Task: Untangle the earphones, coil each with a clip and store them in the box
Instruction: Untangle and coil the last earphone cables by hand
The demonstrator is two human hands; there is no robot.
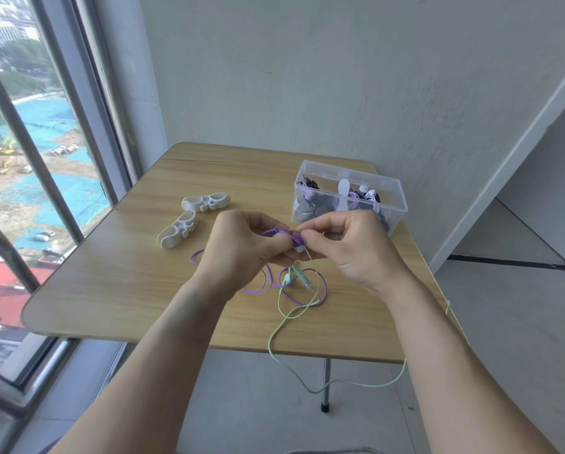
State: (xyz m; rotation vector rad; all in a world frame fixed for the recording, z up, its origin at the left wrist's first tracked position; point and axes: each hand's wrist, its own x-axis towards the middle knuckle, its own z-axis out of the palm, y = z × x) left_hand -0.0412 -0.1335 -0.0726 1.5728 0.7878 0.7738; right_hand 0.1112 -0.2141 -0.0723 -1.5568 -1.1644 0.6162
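Purple cord (276,231) knot half-hidden between left hand (241,247) and right hand (346,245)

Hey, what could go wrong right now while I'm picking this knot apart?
The green cord hangs off the table edge in a long loop; its weight or a snag could tighten the knot. The purple cord loops round the green plugs, so pulling with either hand may cinch it.
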